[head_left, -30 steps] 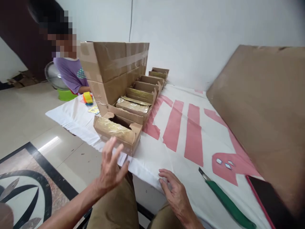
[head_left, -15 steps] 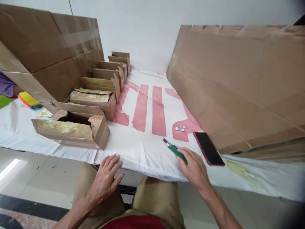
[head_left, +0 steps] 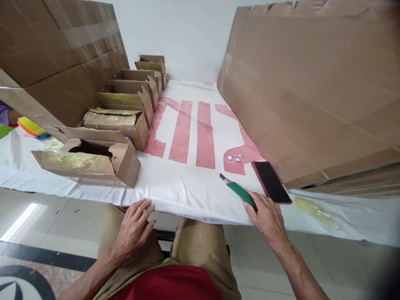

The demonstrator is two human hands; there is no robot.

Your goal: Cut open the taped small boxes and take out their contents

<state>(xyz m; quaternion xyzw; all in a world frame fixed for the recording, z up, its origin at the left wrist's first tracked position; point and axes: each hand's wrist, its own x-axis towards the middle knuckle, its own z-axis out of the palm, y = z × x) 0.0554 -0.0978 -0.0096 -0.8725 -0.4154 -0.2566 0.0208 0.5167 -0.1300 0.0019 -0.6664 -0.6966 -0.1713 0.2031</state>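
My right hand [head_left: 267, 214] is closed around the rear end of a green-handled utility knife [head_left: 239, 193], close to the front edge of the table. The knife lies low over the white cloth, with its blade out and pointing to the far left. Just beyond this hand is a phone [head_left: 271, 182] with a dark screen and red edge. At the table's front edge rests my left hand [head_left: 134, 223], its fingers extended and holding nothing. An open small cardboard box [head_left: 90, 162] stands ahead and left of it.
Several more small cardboard boxes [head_left: 115, 121] run in a row toward the wall. Large cardboard panels rise at left [head_left: 62, 62] and right [head_left: 312, 91]. Pink shapes mark the white cloth [head_left: 184, 187]. Another person's purple sleeve [head_left: 4, 114] shows at far left.
My right hand has shifted right with the utility knife, nearer the phone. My left hand stays at the table edge. The whole view has tilted slightly downward.
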